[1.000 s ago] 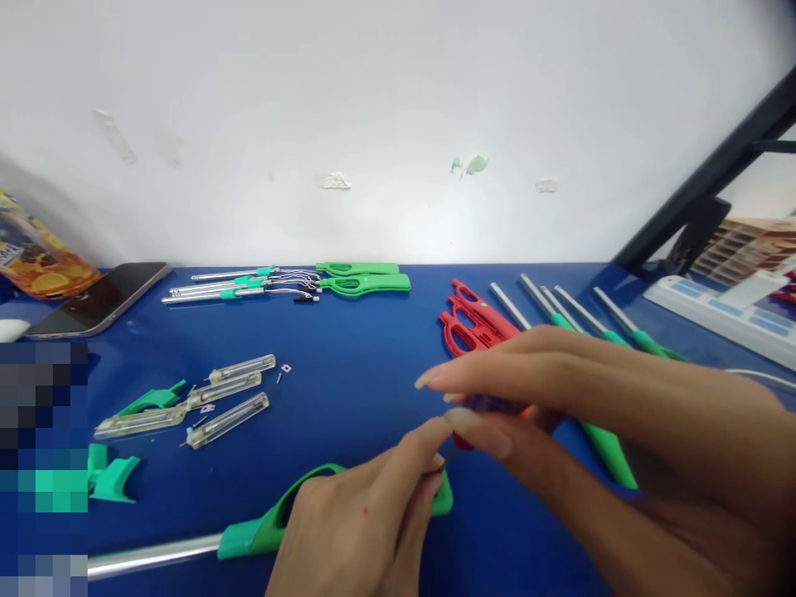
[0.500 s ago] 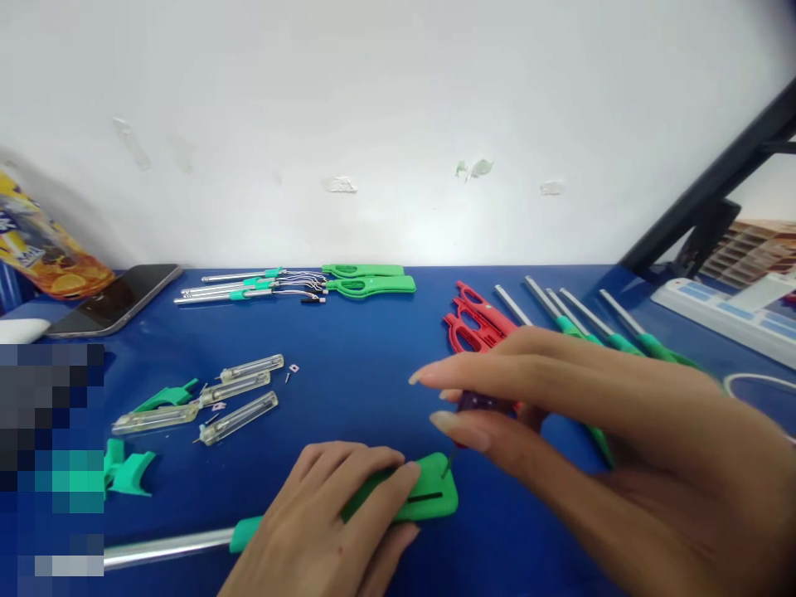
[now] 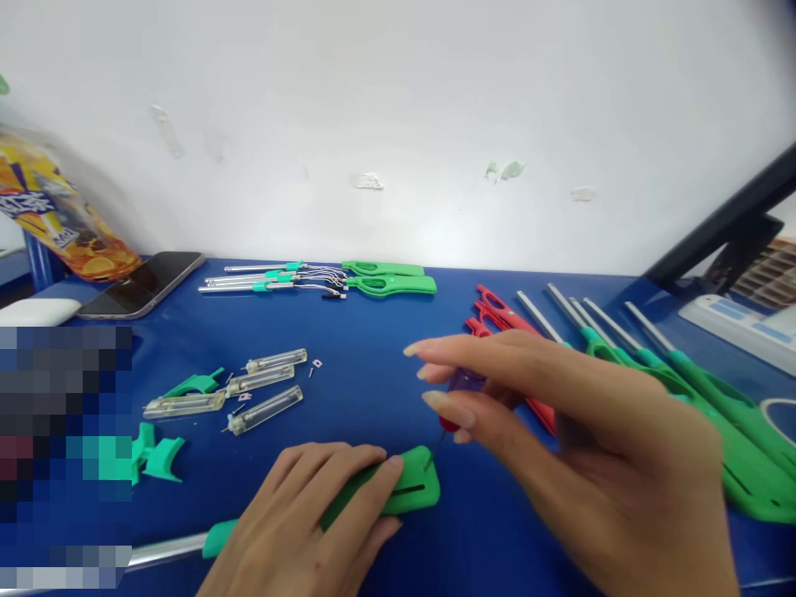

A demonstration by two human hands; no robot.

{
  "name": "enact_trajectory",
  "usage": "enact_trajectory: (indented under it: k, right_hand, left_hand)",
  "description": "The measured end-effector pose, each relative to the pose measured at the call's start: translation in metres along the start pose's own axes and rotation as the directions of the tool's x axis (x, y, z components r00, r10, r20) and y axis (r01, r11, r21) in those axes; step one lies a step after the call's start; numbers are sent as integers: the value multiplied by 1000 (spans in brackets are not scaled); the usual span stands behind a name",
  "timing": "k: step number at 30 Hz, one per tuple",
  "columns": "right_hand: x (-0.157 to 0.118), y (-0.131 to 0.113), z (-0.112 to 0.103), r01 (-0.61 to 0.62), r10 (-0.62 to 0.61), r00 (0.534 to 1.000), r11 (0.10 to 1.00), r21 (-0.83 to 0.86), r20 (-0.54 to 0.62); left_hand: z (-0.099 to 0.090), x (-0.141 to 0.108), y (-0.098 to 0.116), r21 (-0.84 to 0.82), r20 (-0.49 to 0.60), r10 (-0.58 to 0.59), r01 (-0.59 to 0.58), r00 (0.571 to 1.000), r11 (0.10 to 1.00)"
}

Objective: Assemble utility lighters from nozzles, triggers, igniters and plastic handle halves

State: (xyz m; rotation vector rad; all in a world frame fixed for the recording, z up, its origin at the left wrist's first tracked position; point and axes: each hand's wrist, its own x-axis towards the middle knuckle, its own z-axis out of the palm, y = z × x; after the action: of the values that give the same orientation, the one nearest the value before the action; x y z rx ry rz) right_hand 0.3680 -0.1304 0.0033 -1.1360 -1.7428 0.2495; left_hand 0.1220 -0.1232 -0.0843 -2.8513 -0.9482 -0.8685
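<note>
A green lighter-like body (image 3: pixel 418 485) with a metal tube (image 3: pixel 165 551) lies at the front of the blue table. My left hand (image 3: pixel 317 514) is closed over its handle and presses it down. Above the handle's right end, my right hand (image 3: pixel 547 431) holds a small screwdriver (image 3: pixel 465 383) between thumb and fingers, its handle purple and red. The thin shaft slants down to the end of the green body, where a small screw seems to stand. Behind my right hand, red handle shells (image 3: pixel 503 308) are partly hidden.
Several clear tubes (image 3: pixel 267 409) and teal pieces (image 3: pixel 162 458) lie left. Behind are green shells (image 3: pixel 398 284) with wired rods (image 3: pixel 249 279), a phone (image 3: pixel 149 286) and a drink bottle (image 3: pixel 68 215). Green lighters (image 3: pixel 740 448) and a power strip (image 3: pixel 746 329) are at right.
The view has shifted, so the background sits further right. My right hand and the screwdriver have moved slightly and show more of the red part. My left hand still holds the green body.
</note>
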Motion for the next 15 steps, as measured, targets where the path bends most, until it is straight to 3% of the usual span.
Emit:
enact_trajectory:
  k: [3, 7, 15]
  right_hand:
    - [-3, 1, 5, -15, 17, 999, 999, 40, -43]
    - [-6, 4, 10, 48, -48, 996, 999, 1, -78]
    - [-11, 1, 3, -25, 24, 1000, 996, -89, -14]
  left_hand:
    - [2, -3, -3, -23, 5, 10, -10, 1000, 1000]
    - [1, -3, -1, -31, 19, -23, 23, 1000, 999]
    - [1, -1, 3, -23, 18, -39, 39, 999, 999]
